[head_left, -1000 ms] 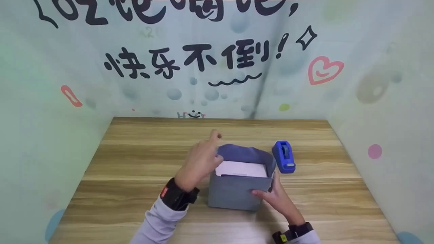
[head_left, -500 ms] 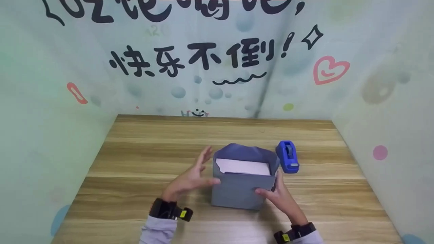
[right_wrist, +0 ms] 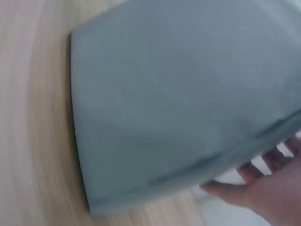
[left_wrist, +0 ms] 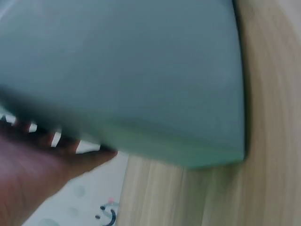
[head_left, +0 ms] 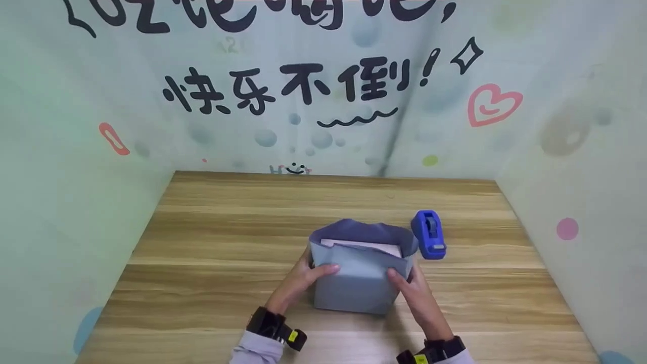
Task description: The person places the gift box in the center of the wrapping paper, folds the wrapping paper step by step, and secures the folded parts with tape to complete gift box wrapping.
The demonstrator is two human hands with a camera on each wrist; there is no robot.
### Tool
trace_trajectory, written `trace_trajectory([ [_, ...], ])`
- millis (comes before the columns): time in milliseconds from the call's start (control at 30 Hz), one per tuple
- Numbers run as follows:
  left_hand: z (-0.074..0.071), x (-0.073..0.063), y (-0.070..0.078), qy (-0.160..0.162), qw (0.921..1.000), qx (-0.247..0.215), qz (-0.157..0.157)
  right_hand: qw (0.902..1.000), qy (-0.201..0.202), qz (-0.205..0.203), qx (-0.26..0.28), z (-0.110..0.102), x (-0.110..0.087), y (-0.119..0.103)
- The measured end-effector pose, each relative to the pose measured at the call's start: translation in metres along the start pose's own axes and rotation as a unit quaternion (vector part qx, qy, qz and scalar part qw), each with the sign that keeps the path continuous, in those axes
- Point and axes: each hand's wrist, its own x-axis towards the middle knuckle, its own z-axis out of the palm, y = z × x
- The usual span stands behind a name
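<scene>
Blue-grey wrapping paper stands upright round a white box, its top edges loose and open. Only the box's white top shows inside the paper; the rest is covered. My left hand grips the left side, thumb on the front and fingers mostly hidden behind. On the opposite side my right hand holds the paper the same way, its thumb near the front right edge. Up close in the left wrist view, the paper hides most of the left fingers; the right wrist view shows several right fingers beside the paper.
A blue tape dispenser stands just right of and behind the wrapped box. Everything rests on a wood-grain table. Printed cloth walls rise at the back and both sides.
My left hand has come down from the top left edge to grip the left side. The paper's front edge now leans inward over the white box. The right hand stays on its side.
</scene>
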Motion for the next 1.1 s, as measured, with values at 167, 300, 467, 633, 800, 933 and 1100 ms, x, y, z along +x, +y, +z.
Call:
trace_trajectory([
  [167, 0.013, -0.002, 0.004, 0.071, 0.9970, -0.028, -0.009, 0.9958, 0.041, 0.037, 0.072, 0.014, 0.000, -0.007],
  [300, 0.021, -0.002, 0.009, 0.118, 0.9929, 0.007, -0.013, 0.9922, 0.079, 0.040, 0.088, 0.022, 0.001, -0.010],
  [467, 0.025, -0.001, 0.014, 0.150, 0.9842, 0.091, 0.028, 0.9904, 0.128, 0.025, 0.045, 0.030, 0.002, -0.014],
  [633, 0.026, -0.001, 0.018, 0.176, 0.9644, 0.184, 0.072, 0.9887, 0.147, 0.025, -0.009, 0.033, 0.001, -0.017],
  [800, 0.030, -0.002, 0.023, 0.193, 0.9382, 0.269, 0.100, 0.9806, 0.151, -0.012, -0.124, 0.028, -0.001, -0.016],
  [933, 0.033, -0.005, 0.026, 0.198, 0.9137, 0.340, 0.104, 0.9557, 0.162, -0.050, -0.241, 0.026, -0.003, -0.017],
  [1100, 0.038, -0.009, 0.030, 0.213, 0.8770, 0.418, 0.103, 0.9224, 0.152, -0.081, -0.346, 0.022, -0.004, -0.020],
])
